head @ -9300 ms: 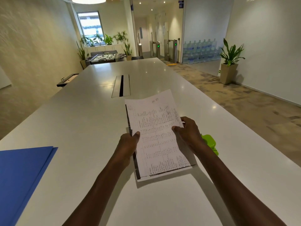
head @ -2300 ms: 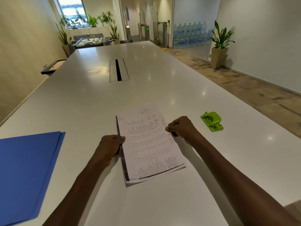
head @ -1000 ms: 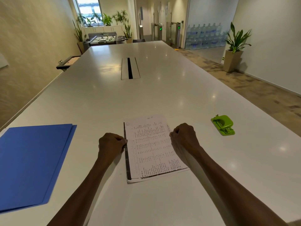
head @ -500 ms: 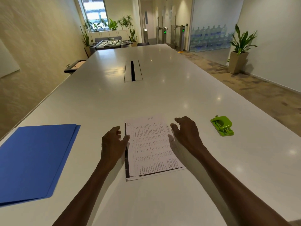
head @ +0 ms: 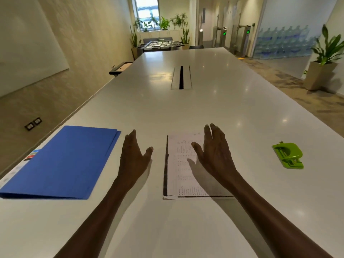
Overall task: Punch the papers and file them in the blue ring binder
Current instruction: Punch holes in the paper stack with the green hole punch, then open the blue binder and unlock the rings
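Observation:
A stack of printed papers [head: 179,175] lies flat on the white table [head: 232,112] in front of me. My right hand [head: 216,155] hovers over the papers' right half, fingers spread, holding nothing. My left hand [head: 133,157] is open and empty above bare table, between the papers and the blue ring binder [head: 63,162]. The binder lies closed at the left, near the table's edge. A green hole punch [head: 288,155] sits on the table to the right of the papers, apart from both hands.
A cable slot [head: 181,77] runs along the table's middle farther back. The left table edge runs close to a beige wall. A potted plant [head: 323,62] stands on the floor at the right. Glass doors and turnstiles are at the far end.
Both hands have let go of the papers, lifted and spread open. They have shifted left, toward the binder. The papers stay flat on the table.

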